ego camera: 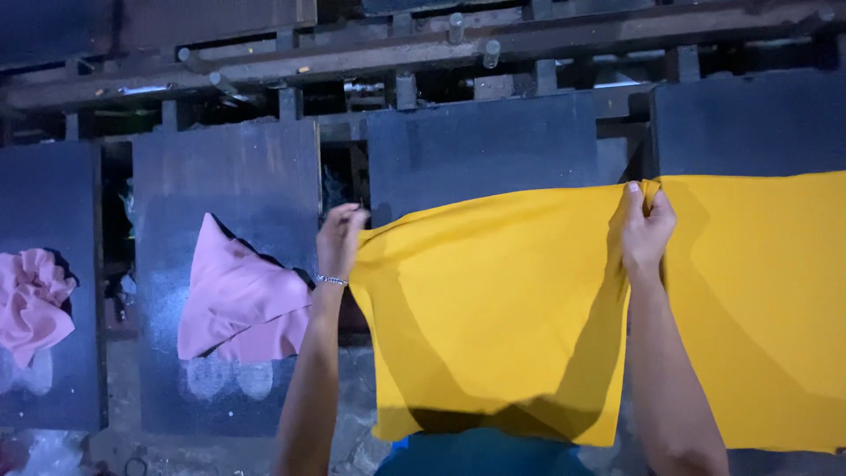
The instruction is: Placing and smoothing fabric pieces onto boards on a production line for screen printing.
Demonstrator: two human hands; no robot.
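Note:
A yellow cloth (493,308) hangs spread out in front of a dark flat board (480,145). My left hand (339,238) pinches its upper left corner, and a thin bracelet sits on that wrist. My right hand (646,231) grips the cloth's upper right corner. Just to the right, a second yellow cloth (758,300) lies over another dark board (749,123), touching the one I hold.
A pink cloth (240,304) lies crumpled on a dark board (229,176) to the left, and another pink cloth (31,300) on the far-left board. A metal frame with rails and pegs (458,48) runs across the top. Gaps separate the boards.

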